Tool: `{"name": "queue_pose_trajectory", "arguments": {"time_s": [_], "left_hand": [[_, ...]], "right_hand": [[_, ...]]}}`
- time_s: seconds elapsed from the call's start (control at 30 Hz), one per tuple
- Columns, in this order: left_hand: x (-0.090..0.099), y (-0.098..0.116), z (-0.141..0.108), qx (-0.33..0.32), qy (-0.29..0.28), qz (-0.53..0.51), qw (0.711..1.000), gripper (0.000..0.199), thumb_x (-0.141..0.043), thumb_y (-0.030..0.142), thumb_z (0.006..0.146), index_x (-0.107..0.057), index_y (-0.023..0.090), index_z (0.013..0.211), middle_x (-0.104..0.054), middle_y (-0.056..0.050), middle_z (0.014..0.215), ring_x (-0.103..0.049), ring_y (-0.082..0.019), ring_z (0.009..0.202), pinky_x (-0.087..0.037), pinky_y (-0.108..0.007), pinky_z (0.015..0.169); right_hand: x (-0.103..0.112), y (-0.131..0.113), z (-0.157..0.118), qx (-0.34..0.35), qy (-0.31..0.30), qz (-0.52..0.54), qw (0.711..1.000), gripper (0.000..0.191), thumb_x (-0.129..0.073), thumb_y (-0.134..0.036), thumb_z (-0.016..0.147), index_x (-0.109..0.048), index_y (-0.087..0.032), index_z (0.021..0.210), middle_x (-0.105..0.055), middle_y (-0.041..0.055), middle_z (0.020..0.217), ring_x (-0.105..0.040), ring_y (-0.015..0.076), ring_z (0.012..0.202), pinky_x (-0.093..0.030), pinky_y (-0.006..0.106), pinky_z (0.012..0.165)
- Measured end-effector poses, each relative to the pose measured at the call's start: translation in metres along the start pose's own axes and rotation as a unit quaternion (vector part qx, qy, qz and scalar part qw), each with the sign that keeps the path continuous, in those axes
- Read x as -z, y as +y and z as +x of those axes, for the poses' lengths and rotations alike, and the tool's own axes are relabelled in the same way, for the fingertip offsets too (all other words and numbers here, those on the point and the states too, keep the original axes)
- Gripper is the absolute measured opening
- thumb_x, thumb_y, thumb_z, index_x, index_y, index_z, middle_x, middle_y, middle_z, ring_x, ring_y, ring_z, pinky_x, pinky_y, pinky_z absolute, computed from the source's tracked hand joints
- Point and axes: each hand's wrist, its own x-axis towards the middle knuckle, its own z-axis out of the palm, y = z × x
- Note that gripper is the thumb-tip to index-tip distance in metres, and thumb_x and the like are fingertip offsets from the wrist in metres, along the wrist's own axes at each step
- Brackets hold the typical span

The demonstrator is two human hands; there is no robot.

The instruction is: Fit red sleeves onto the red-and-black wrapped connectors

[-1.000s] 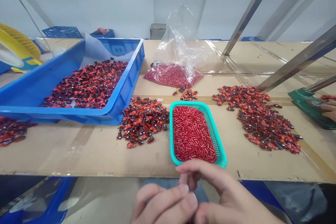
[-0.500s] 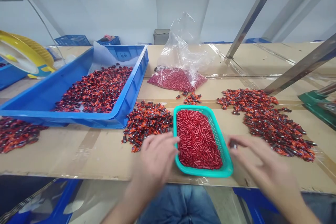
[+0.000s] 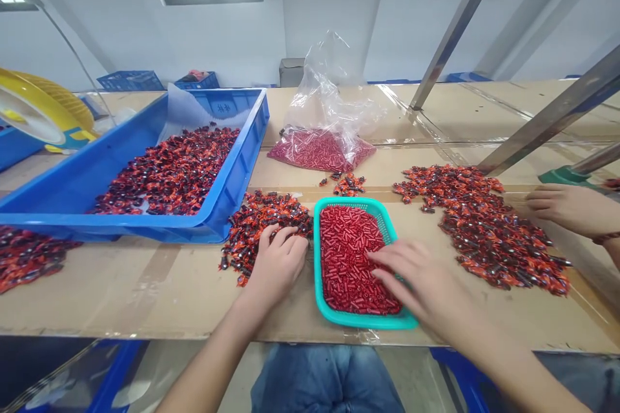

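Observation:
My left hand [image 3: 282,257] is over the near edge of a pile of small red-and-black parts [image 3: 261,210], its bent fingers apart and reaching into the parts. Its thumb and fingertips are partly hidden. My right hand [image 3: 419,274] reaches over the right rim of a green plastic basket [image 3: 318,277]. Its thumb and forefinger are apart, with the tips at the short red tubes [image 3: 349,239] that fill the basket. Nothing shows between those fingers.
A large blue tray [image 3: 232,190] of similar parts stands left, near a yellow fan [image 3: 48,106]. Behind the basket sits a clear bag [image 3: 320,148] of red tubes. Another pile [image 3: 489,226] lies right, beside a co-worker's hand [image 3: 566,206]. Metal posts [image 3: 537,122] rise behind.
My left hand has moved from the basket's left rim onto the pile. My right hand has moved left over the basket; the dark piece it pinched is gone. A co-worker's hand has appeared at right.

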Motion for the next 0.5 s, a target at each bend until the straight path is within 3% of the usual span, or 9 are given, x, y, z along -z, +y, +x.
{"name": "queue_pose_trajectory", "arguments": {"time_s": [0.1, 0.23, 0.5], "left_hand": [[0.007, 0.001, -0.004, 0.016, 0.056, -0.037, 0.998, 0.014, -0.056, 0.01, 0.099, -0.061, 0.023, 0.098, -0.079, -0.004, 0.093, -0.076, -0.024, 0.102, -0.048, -0.049, 0.106], [0.026, 0.014, -0.013, 0.032, 0.133, -0.109, 0.985, 0.023, -0.06, 0.012, 0.098, -0.058, 0.02, 0.119, -0.076, -0.008, 0.103, -0.075, -0.02, 0.095, -0.061, -0.035, 0.088], [0.058, 0.057, -0.025, 0.049, 0.154, -0.265, 0.951, 0.025, -0.069, 0.005, 0.094, -0.066, 0.019, 0.114, -0.067, -0.006, 0.099, -0.07, -0.016, 0.09, -0.064, -0.025, 0.077]], "right_hand": [[-0.014, -0.019, 0.011, 0.018, -0.034, 0.011, 0.999, 0.024, -0.052, -0.028, 0.105, -0.074, -0.022, 0.108, -0.078, 0.0095, 0.1, -0.068, 0.028, 0.093, -0.055, 0.044, 0.08], [-0.027, -0.017, 0.016, 0.011, -0.052, 0.004, 0.999, 0.024, -0.054, -0.019, 0.102, -0.072, -0.021, 0.087, -0.072, 0.0068, 0.084, -0.064, 0.0253, 0.081, -0.049, 0.041, 0.075], [-0.022, -0.018, 0.017, -0.02, -0.069, 0.049, 0.996, 0.01, -0.064, -0.016, 0.094, -0.069, -0.018, 0.087, -0.072, 0.0084, 0.086, -0.065, 0.029, 0.086, -0.049, 0.044, 0.078]]}}
